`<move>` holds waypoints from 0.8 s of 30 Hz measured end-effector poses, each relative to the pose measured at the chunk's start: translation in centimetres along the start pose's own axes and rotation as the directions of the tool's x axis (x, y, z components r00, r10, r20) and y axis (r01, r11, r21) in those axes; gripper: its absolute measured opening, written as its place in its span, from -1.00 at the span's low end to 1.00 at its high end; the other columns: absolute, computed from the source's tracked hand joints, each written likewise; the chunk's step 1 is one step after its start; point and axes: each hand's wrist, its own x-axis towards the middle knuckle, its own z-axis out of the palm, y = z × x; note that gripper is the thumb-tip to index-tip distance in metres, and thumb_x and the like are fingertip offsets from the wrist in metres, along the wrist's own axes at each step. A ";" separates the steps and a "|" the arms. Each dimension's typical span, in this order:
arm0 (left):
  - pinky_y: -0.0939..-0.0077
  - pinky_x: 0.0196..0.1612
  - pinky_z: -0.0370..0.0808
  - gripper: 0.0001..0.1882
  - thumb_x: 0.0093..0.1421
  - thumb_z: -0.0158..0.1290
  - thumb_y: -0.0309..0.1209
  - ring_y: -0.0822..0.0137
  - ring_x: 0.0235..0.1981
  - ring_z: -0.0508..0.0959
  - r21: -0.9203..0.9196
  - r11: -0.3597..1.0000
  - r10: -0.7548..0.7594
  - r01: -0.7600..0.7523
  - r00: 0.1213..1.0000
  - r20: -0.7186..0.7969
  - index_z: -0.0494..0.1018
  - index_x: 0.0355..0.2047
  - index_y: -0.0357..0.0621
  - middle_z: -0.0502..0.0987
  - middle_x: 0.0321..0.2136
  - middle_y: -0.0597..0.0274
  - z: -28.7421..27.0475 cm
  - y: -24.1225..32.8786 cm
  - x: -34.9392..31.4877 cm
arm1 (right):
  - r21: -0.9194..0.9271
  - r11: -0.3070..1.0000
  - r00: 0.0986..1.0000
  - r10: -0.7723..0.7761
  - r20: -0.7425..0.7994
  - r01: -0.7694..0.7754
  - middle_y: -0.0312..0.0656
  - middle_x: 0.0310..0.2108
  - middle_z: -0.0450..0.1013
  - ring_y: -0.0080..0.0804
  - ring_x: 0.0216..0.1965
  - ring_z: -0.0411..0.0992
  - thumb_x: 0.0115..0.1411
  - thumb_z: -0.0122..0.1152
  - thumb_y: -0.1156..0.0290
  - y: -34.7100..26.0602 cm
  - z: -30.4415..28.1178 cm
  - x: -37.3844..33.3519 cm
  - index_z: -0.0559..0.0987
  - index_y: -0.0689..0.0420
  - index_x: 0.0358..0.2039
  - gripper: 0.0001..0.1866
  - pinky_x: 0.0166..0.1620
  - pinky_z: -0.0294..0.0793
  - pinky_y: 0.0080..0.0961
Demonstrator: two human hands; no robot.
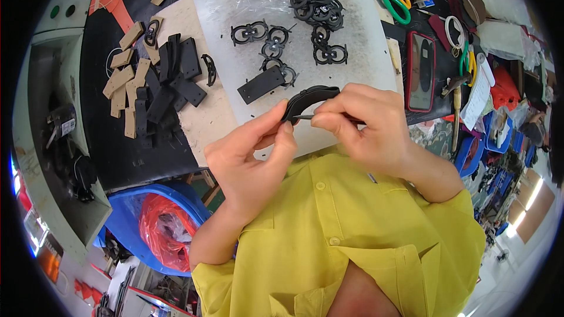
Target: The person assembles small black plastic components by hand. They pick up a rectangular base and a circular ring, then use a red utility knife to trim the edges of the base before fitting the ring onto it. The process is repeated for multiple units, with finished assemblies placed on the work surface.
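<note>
A black strip (311, 98), bent into an arch, is held near the table's front edge between my two hands. My left hand (252, 149) pinches its left end between thumb and fingers. At the right end, my right hand (367, 120) is closed, its fingers touching the strip, and a thin metal-looking rod (304, 117) runs from its fingertips under the arch. What kind of tool the rod is, I cannot tell. Just beyond my left hand lies a flat black strip (260, 85) with small holes. Several black ring-shaped pieces (275, 43) lie on the white board (226, 0).
To the left are piles of black strips (158, 103) and tan strips (120, 82). A phone in a red case (421, 70) and green-handled scissors (392, 3) lie at the right. Below the table's left side stands a blue bin (126, 214) holding a red plastic bag (161, 223).
</note>
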 end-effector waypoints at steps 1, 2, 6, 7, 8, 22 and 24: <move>0.61 -0.29 0.54 -0.74 -0.01 0.09 -0.70 0.45 -0.39 0.57 0.070 0.996 0.048 -0.048 0.999 -0.007 0.51 -0.24 -0.42 0.58 -0.41 0.06 0.2 0.1 0.0 | 0.082 0.994 0.997 0.075 0.007 -0.075 -0.19 -0.59 0.44 -0.43 -0.68 0.35 -0.08 0.35 0.48 0.1 0.2 0.0 0.57 0.19 -0.46 -0.85 -0.61 0.32 -0.54; 0.62 -0.30 0.54 -0.74 -0.01 0.10 -0.70 0.47 -0.39 0.57 0.139 0.986 0.097 -0.095 0.995 -0.011 0.52 -0.25 -0.41 0.58 -0.42 0.07 0.3 0.1 0.0 | 0.160 0.973 0.986 0.163 0.025 -0.165 -0.18 -0.60 0.44 -0.44 -0.68 0.35 -0.05 0.33 0.46 0.2 0.3 -0.1 0.56 0.21 -0.47 -0.85 -0.61 0.32 -0.53; 0.64 -0.32 0.52 -0.74 -0.03 0.12 -0.69 0.48 -0.44 0.58 0.087 0.992 -0.081 0.087 0.994 -0.075 0.53 -0.26 -0.39 0.60 -0.42 0.09 0.4 -0.1 0.2 | 0.238 0.950 0.979 0.201 0.035 -0.204 -0.17 -0.61 0.47 -0.54 -0.72 0.29 0.03 0.29 0.37 0.8 0.0 -0.4 0.55 0.24 -0.49 -0.81 -0.63 0.27 -0.56; 0.62 -0.32 0.53 -0.74 -0.04 0.11 -0.69 0.42 -0.44 0.60 0.177 0.984 -0.004 0.028 0.991 -0.133 0.53 -0.26 -0.38 0.60 -0.41 0.05 -0.2 -0.5 0.4 | 0.186 0.972 0.990 0.142 0.011 -0.141 -0.18 -0.61 0.48 -0.58 -0.73 0.27 0.05 0.28 0.35 1.1 -0.7 -0.4 0.55 0.23 -0.48 -0.80 -0.65 0.24 -0.58; 0.60 -0.32 0.53 -0.74 -0.04 0.11 -0.69 0.37 -0.44 0.61 0.270 0.963 0.075 -0.020 0.978 -0.196 0.53 -0.27 -0.37 0.60 -0.40 0.02 -0.7 -0.9 0.5 | 0.391 0.848 0.933 0.344 0.108 -0.358 -0.21 -0.63 0.46 -0.61 -0.73 0.25 0.07 0.27 0.33 1.1 -1.4 -0.1 0.55 0.22 -0.46 -0.80 -0.66 0.21 -0.61; 0.64 -0.32 0.46 -0.90 0.13 0.06 -0.56 0.51 -0.43 0.49 -0.345 0.850 -0.345 0.398 0.915 0.208 0.48 -0.34 -0.34 0.53 -0.43 0.25 -1.2 -0.4 1.1 | 0.660 0.586 0.874 0.413 0.256 -0.471 -0.40 -0.48 0.37 -0.78 -0.50 0.28 0.09 0.18 0.55 0.6 0.6 0.7 0.47 0.20 -0.15 -0.73 -0.45 0.24 -0.80; 0.64 -0.30 0.42 -0.93 0.13 0.05 -0.58 0.52 -0.41 0.48 -0.278 0.932 -0.200 0.232 0.970 0.139 0.47 -0.37 -0.33 0.52 -0.45 0.27 -1.4 -0.7 0.4 | 0.637 0.637 0.899 0.347 0.265 -0.434 -0.39 -0.43 0.35 -0.77 -0.44 0.26 0.10 0.16 0.59 0.5 1.2 0.6 0.41 0.21 -0.10 -0.68 -0.40 0.24 -0.81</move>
